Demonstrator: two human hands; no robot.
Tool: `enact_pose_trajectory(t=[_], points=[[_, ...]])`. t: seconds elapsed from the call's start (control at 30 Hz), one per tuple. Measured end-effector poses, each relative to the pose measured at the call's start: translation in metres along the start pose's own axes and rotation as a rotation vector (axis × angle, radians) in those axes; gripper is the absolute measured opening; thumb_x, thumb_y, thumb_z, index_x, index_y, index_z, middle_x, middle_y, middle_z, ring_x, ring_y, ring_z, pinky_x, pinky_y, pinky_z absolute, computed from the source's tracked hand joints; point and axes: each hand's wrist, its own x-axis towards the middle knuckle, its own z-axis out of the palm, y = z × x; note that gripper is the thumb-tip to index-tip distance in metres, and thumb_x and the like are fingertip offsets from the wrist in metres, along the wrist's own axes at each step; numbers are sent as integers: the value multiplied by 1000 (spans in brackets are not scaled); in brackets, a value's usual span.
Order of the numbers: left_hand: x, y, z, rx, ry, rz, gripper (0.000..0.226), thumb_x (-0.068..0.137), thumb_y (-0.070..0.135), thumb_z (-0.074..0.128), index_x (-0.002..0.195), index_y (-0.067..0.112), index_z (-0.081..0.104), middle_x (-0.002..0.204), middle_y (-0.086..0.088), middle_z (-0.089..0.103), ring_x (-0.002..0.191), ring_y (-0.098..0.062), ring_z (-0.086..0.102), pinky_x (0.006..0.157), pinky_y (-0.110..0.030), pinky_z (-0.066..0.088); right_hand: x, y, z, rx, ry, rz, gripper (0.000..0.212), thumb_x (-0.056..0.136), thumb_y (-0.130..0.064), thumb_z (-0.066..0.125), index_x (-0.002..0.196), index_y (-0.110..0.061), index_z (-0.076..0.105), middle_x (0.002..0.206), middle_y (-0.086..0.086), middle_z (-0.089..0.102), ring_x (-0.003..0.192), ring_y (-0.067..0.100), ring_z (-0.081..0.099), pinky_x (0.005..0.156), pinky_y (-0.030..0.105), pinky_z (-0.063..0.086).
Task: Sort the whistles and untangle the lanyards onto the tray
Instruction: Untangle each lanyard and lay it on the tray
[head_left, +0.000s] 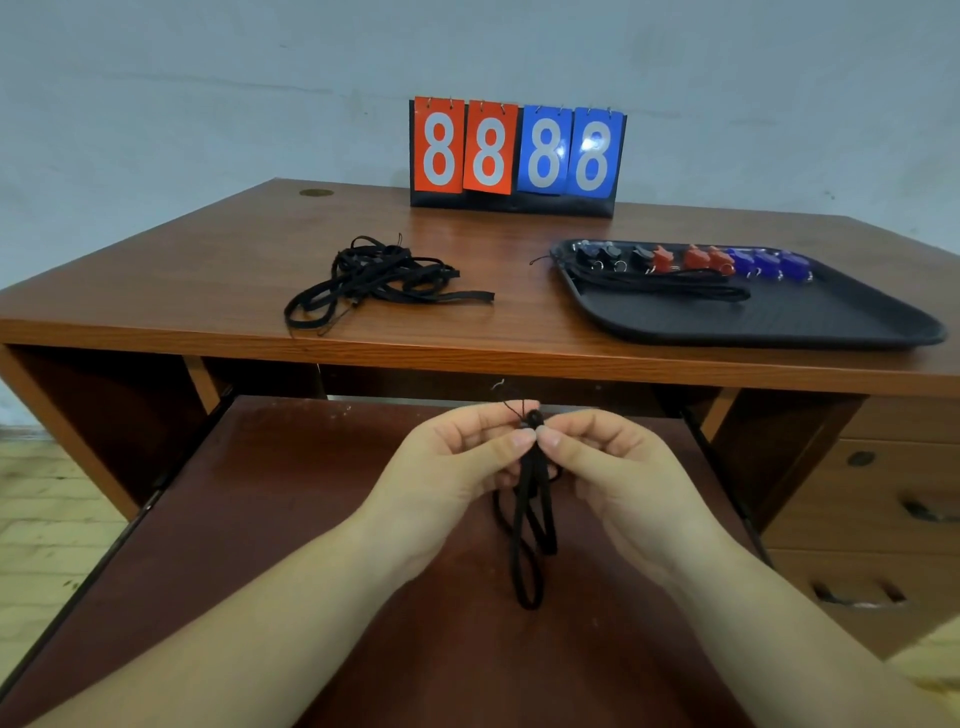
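Lanyard pinched at top knot by left hand and right hand, loops hang toward body; tray far right, nearer right hand

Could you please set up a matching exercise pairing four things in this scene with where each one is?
Things:
1. whistles
2. tangled lanyards
3. held lanyard
4. scoreboard

Places:
A. back edge of the desk, by the wall
B. pinched between left hand and right hand
C. row along the far side of the tray
D. heap on the desk, left of the tray

Pairs: 1-C, 2-D, 3-B, 4-A
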Motion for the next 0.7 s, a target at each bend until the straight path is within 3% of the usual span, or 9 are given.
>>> enact_pose_trajectory(t=[0.13,0.3,0.4,0.5,0.7], points=[[-1,-1,1,43,-59,8,33,74,24,63,105,16,71,96,-17,65,88,-26,57,92,-44,47,-1,0,0,-12,-44,12,27,66,-20,67,86,-3,67,76,14,71,76,25,69,80,35,57],[-1,0,4,31,-18,45,23,72,21,61,92,12,69,67,4,64,62,-6,55,66,-20,49,-2,-3,3,71,-104,81,16,71,-17,61,83,-7,61,72,10,70,69,19,68,69,26,55],[0,-2,2,90,34,57,20,74,27,63,87,13,68,60,5,62,60,-8,56,65,-21,48,-4,-4,6,135,-114,104,11,74,-6,59,85,-8,56,62,7,65,58,14,63,59,21,53],[2,-5,-1,128,106,52,10,82,21,64,85,13,68,60,8,61,61,-7,55,64,-20,47,-3,0,6,28,-109,91,14,79,-1,61,90,-9,58,61,4,63,54,11,59,61,22,51],[11,-1,-11,-76,289,2,13,86,7,60,76,13,65,54,6,58,52,-6,54,55,-18,50,4,1,-3,-184,-24,30,12,79,-5,67,85,-14,73,60,-4,63,47,4,50,61,22,53]])
